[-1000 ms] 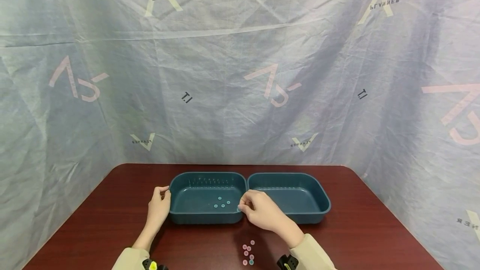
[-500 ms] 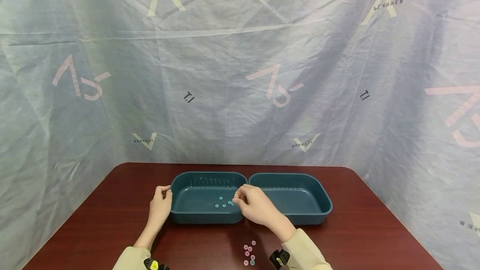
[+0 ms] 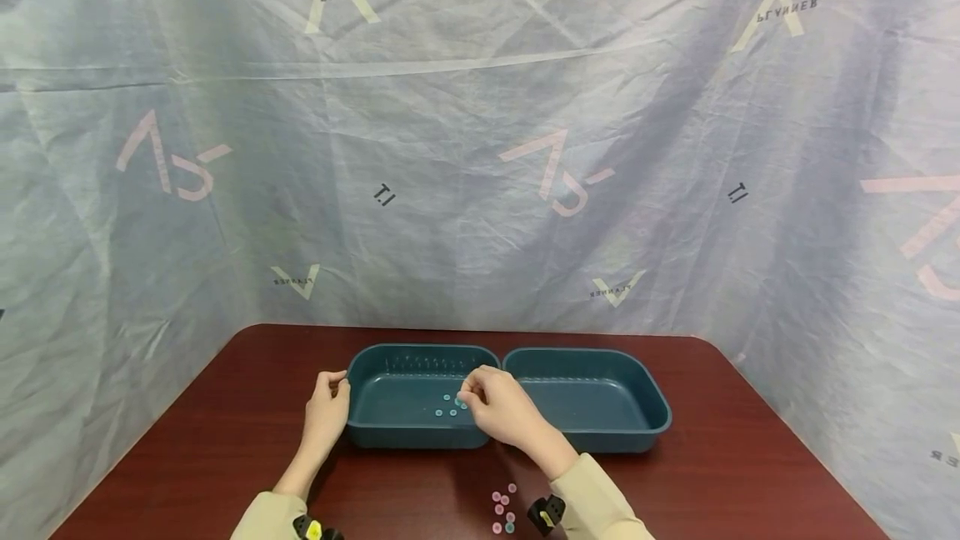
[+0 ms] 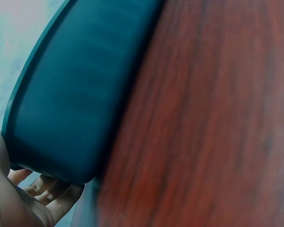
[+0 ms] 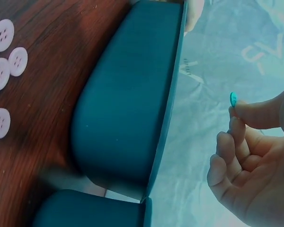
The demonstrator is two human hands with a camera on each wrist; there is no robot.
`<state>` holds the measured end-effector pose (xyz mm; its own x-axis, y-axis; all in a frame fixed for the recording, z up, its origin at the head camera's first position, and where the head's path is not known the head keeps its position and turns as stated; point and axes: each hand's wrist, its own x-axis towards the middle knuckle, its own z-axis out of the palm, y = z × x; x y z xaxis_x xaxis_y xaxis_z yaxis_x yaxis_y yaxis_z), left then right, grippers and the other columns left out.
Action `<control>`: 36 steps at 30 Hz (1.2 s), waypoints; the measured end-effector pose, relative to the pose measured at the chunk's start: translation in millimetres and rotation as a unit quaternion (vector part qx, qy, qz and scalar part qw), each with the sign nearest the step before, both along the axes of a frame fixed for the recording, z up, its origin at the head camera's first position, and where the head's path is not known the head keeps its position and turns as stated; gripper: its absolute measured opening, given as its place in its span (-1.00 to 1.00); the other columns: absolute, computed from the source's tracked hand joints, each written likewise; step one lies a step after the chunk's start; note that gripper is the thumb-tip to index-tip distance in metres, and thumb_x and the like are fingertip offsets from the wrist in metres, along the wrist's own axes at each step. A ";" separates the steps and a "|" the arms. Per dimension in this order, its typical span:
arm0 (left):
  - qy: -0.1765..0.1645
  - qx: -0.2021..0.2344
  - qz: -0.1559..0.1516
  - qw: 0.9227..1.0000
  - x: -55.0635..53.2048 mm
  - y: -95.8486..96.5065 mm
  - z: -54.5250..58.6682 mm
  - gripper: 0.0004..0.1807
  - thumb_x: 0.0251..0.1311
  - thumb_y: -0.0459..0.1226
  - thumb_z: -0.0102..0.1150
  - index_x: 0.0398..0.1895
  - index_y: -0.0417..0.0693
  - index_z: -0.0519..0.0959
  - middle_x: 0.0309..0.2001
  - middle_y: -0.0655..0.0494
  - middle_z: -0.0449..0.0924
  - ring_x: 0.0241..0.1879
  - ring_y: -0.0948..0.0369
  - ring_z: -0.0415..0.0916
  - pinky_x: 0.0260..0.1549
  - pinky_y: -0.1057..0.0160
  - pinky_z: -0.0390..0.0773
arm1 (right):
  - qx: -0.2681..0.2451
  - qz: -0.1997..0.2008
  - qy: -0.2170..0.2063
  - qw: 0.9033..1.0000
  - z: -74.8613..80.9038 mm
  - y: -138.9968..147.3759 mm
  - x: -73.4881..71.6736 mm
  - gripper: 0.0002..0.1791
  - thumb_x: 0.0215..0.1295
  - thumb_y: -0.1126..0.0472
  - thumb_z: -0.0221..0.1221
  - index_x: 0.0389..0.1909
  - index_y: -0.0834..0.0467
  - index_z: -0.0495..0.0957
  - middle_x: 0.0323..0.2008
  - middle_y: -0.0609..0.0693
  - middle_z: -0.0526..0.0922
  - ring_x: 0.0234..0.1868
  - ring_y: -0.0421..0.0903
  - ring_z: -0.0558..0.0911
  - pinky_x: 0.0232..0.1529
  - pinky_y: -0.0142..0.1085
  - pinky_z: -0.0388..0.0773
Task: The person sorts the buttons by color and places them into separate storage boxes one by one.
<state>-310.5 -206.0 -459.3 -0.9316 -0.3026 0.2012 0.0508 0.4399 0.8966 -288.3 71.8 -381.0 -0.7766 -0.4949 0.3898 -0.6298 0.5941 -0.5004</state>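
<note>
Between thumb and fingertips my right hand (image 3: 504, 411) pinches a small teal button (image 5: 233, 99), raised over the right part of the left blue-green tray (image 3: 420, 437). On that tray's floor lie several similar teal buttons (image 3: 453, 412), some partly close behind the hand in the head view. My left hand (image 3: 327, 412) grips the tray's left end, the thumb at the rim and the fingers (image 4: 61, 201) curled round the end wall. Several pink buttons (image 3: 499, 510), four-holed in the right wrist view, lie on the table in front, with one teal button (image 3: 510, 527) beside them.
A second blue-green tray (image 3: 618, 442) stands right beside the first, their ends nearly meeting. Both rest on a dark red wooden table (image 3: 225, 423). Behind and around the table hangs a pale printed cloth (image 3: 465, 190).
My right hand has moved left and slightly up with the teal button, from the left tray's right rim to over its buttons. My left hand stays on the tray's end.
</note>
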 end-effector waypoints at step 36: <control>0.010 0.000 0.008 1.000 0.0 1.9 0.7 -0.63 0.41 -0.28 -0.27 0.17 -0.28 0.30 0.11 -0.32 0.40 0.10 -0.17 0.39 -0.03 -0.11 0.39 | 0.001 -0.005 -0.026 1.000 -22.6 -27.0 -28.6 -0.86 0.33 0.26 0.09 -0.43 0.16 0.51 -0.44 -0.07 0.49 -0.65 -0.27 0.30 -0.47 -0.42 0.33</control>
